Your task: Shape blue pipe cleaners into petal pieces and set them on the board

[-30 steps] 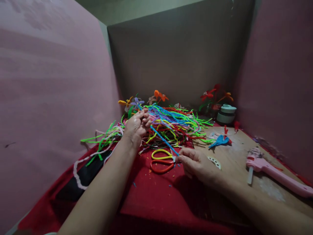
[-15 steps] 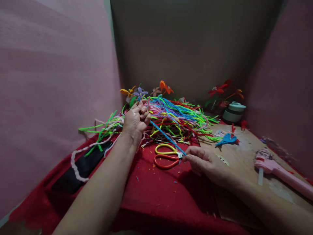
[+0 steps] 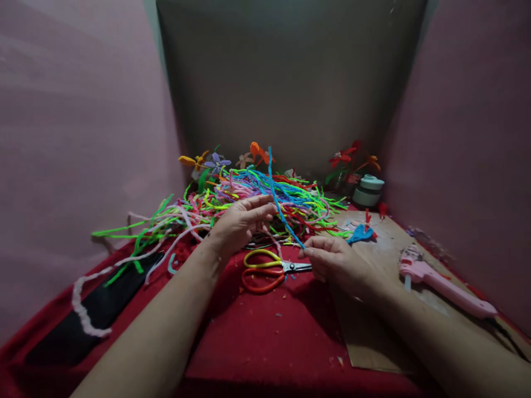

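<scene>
My right hand pinches the lower end of a blue pipe cleaner, which rises up and to the left in a slight bend. Beside the stem is my left hand, its fingers stretched out and partly apart; whether the fingertips touch the stem I cannot tell. Scissors with one yellow and one red-orange handle lie beneath the hands, blades pointing right. Behind them spreads a heap of many-coloured pipe cleaners.
A pink glue gun lies on a brown board at right, near a blue pipe-cleaner piece. A mint-lidded jar and red flowers stand behind. Left, a flat black object rests on the red cloth.
My left hand has let go of the pipe cleaner's far end and its fingers have straightened. That end now points upward. My right hand keeps its pinch. The view has shifted right.
</scene>
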Motion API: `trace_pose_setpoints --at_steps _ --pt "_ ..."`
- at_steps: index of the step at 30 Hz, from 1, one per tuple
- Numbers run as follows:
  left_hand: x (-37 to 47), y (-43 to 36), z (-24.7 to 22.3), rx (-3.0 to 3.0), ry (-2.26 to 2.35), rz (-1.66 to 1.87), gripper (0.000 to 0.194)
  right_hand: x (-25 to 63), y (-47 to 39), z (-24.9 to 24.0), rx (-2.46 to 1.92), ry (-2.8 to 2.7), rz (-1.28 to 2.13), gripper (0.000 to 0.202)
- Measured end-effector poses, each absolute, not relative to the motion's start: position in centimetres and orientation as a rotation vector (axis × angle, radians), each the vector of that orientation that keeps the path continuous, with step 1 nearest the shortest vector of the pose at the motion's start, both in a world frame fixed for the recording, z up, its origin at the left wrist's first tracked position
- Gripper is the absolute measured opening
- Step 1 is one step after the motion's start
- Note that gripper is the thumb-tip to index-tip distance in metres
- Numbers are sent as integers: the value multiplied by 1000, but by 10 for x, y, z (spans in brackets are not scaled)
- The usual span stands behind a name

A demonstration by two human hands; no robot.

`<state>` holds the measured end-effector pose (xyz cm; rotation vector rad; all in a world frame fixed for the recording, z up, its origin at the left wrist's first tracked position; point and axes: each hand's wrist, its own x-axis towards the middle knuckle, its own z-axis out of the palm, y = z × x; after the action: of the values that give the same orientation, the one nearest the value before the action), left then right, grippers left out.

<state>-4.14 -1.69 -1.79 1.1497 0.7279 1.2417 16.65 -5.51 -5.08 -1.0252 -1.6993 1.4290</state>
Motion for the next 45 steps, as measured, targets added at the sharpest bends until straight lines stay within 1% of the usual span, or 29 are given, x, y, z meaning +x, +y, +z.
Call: trace_pose_setpoints --at_steps 5,8,11,14,15,18,20,22,23,24,26,30,32,34,37,42,45 --pt "-37 -16 -19 1176 766 1301 17 166 -56 -46 -1056 -1839 1447 18" --pt "-43 -16 -17 1147 775 1351 13 168 -54 -46 -1035 -1780 1466 18" --pt "-50 -20 -13 1191 817 1248 21 169 -51 -47 -995 -1619 1531 16" --pt "-51 -25 -9 1275 780 1159 30 169 -51 -49 -974 -1574 1574 15" --pt "-50 -26 -9 1278 764 1171 29 169 -51 -50 -970 -1574 1576 15" --pt "-46 -24 -9 1217 787 1289 14 169 -50 -51 -938 -1540 1592 12" --pt "-45 -21 -11 1125 806 1418 13 170 -47 -50 -811 -1373 1682 15" --pt "-43 -16 -14 1045 785 1545 14 172 -41 -49 -608 -1072 1793 19" --pt "-41 -15 -15 1019 768 1590 14 174 -38 -49 -519 -916 1824 17" --pt "-39 -14 -17 1006 755 1615 13 175 -35 -48 -465 -791 1825 12" --pt "-33 -14 -21 1008 750 1602 13 175 -33 -50 -484 -678 1813 12" --pt "-10 -22 -31 1045 765 1469 18 167 -37 -56 -583 -897 1775 22" --pt "2 -28 -37 1100 780 1385 20 163 -40 -58 -583 -1019 1669 24" --pt "12 -34 -42 1199 794 1306 19 161 -42 -60 -608 -1099 1580 21" --pt "19 -40 -45 1324 800 1238 17 161 -41 -62 -682 -1129 1464 24" --pt "18 -45 -41 1402 897 1172 13 162 -42 -60 -750 -1101 1472 20" --pt "17 -46 -38 1480 981 1176 13 162 -45 -56 -915 -1262 1394 18"
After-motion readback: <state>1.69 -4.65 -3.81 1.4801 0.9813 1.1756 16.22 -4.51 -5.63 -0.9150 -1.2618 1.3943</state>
